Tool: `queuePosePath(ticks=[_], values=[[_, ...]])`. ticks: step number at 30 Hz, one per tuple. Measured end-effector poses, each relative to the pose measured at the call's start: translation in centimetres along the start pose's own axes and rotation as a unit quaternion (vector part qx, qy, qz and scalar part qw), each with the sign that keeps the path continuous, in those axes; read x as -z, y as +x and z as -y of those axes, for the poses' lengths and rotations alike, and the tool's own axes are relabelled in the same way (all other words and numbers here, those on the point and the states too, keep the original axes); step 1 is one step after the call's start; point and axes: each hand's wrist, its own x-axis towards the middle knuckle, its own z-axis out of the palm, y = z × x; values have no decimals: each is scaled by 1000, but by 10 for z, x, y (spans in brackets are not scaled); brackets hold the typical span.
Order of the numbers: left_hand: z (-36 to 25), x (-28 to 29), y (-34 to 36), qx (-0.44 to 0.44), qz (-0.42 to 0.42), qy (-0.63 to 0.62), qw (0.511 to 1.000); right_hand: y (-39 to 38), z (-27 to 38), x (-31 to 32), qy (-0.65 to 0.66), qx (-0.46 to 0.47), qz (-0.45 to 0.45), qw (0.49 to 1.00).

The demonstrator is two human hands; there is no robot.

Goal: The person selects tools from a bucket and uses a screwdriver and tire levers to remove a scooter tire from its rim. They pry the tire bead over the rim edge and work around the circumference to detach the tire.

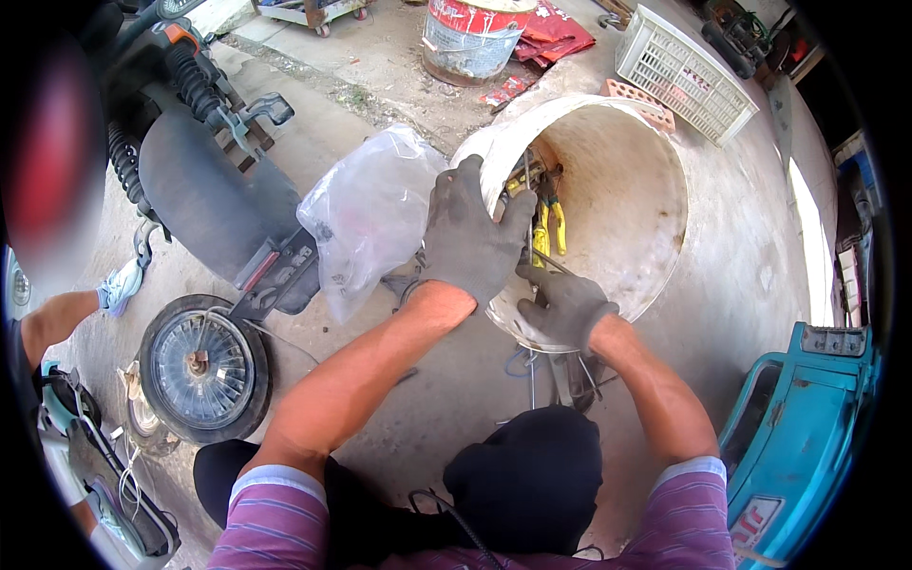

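A large white bucket (655,218) lies tipped on its side with its mouth toward me. My left hand (475,233), in a grey glove, is closed over the bucket's left rim. Inside, yellow-handled pliers (553,218) lie among other tools beside an upright thin metal rod (528,204). My right hand (567,309), also gloved, reaches over the lower rim with its fingers apart. A short dark rod (551,261) runs up to its upper edge; I cannot tell whether they touch. Several metal tools (560,375) lie on the ground below the mouth.
A clear plastic bag (370,209) sits left of the bucket. Further left are a motorbike's rear fender (204,204) and a wheel (199,366). A teal toolbox-like case (798,427) stands at right. Behind are a white crate (684,76), a paint bucket (470,43) and another person's foot (121,285) at left.
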Motion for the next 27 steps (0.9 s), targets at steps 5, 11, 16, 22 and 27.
queuePosePath(ticks=[5,11,16,22,27], values=[[5,5,-10,-34,-25,28,999,49,-24,-44,-62,79,13,995],[1,13,-14,-25,23,25,999,56,-30,-56,-49,65,-83,993],[12,14,-19,-52,3,31,998,39,-39,-47,99,47,-105,988],[12,14,-11,-43,-10,27,999,62,-49,-22,401,-129,-187,887],[26,18,-5,-38,-10,17,999,40,-15,15,447,-104,-223,860]])
